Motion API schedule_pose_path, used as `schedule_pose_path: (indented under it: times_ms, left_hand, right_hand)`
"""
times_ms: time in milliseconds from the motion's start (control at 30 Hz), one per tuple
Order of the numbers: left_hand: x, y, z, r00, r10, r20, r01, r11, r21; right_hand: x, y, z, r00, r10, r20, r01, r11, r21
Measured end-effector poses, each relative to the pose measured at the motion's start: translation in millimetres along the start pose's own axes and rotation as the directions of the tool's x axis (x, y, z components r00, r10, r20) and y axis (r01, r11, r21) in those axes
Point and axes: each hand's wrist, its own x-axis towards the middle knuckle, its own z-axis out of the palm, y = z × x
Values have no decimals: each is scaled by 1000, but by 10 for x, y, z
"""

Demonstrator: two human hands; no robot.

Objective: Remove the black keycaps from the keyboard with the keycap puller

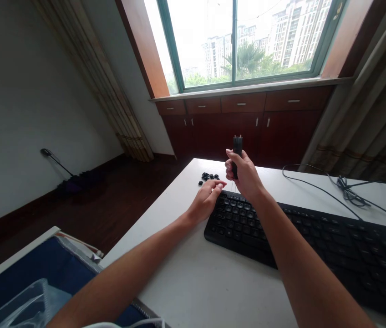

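My right hand [242,171] grips a black keycap puller [237,146] upright above the keyboard's far left corner. Two small metal prongs stick up from its top, and thin wires show below the fist. The black keyboard [247,248] lies slantwise on the white table, with several keys at its left end looking stripped of their caps. Beside that left end rests my left hand [206,198], fingers stretched toward the wires and thumb near the index finger; I see nothing held in it. Just beyond it sits a small pile of black keycaps [210,176].
The keyboard's cable [350,193] lies bundled on the white table [193,282] at the right. An open blue bag [70,259] with clear plastic inside stands at the lower left. Red-brown cabinets [227,132] run under the window, and a dark umbrella [80,180] lies by the wall.
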Motion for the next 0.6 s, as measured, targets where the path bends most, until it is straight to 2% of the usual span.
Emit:
schedule_pose_path:
  times_ms: [267,500,600]
  left_hand:
    - [-45,84,64,1000,12,-18,-13,997,-79]
    - [-17,113,74,1000,-14,-5,13,988,-151]
    - [-8,110,82,1000,-25,-9,23,988,-152]
  right_hand:
    - [-62,224,-127,998,38,-44,-34,997,75]
    - [-91,373,-182,992,-21,-125,23,1000,15]
    - [-80,396,-163,987,-20,-159,27,999,39]
